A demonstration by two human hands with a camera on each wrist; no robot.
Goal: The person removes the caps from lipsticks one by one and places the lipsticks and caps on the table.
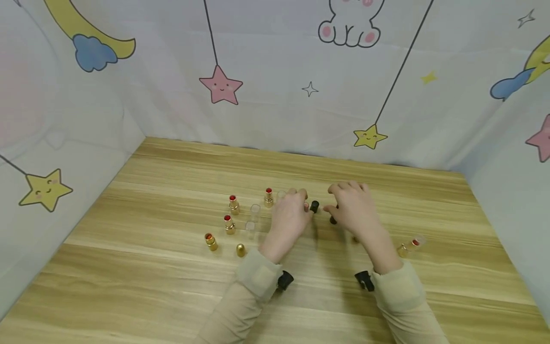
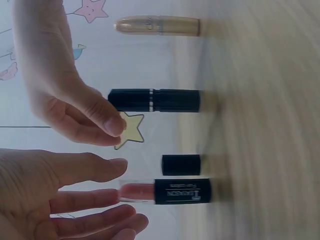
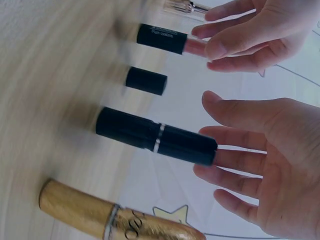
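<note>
The left hand (image 1: 289, 215) has its fingers loosely curved with the thumb apart, gripping nothing that shows. A pink lipstick (image 2: 167, 191) with a black base stands upright at two o'clock from that hand's middle, its clear top right at the fingertips (whether they touch it, I cannot tell). The right hand (image 1: 356, 206) also has its thumb parted from its fingers. A tall black lipstick (image 3: 157, 136) stands upright at eight o'clock from that hand's middle, its top end at the fingers; contact is unclear there too. Each long axis rises straight from the table (image 1: 172, 296), the pink one nearer the left hand, the black one nearer the right. Between the two stands a short black cap (image 2: 181, 165), at three o'clock from the pink lipstick and just beside it. Farther out, a gold lipstick (image 2: 159, 25) stands at six o'clock from the right hand, and red lipsticks (image 1: 229, 225) gather around nine o'clock from the left.
</note>
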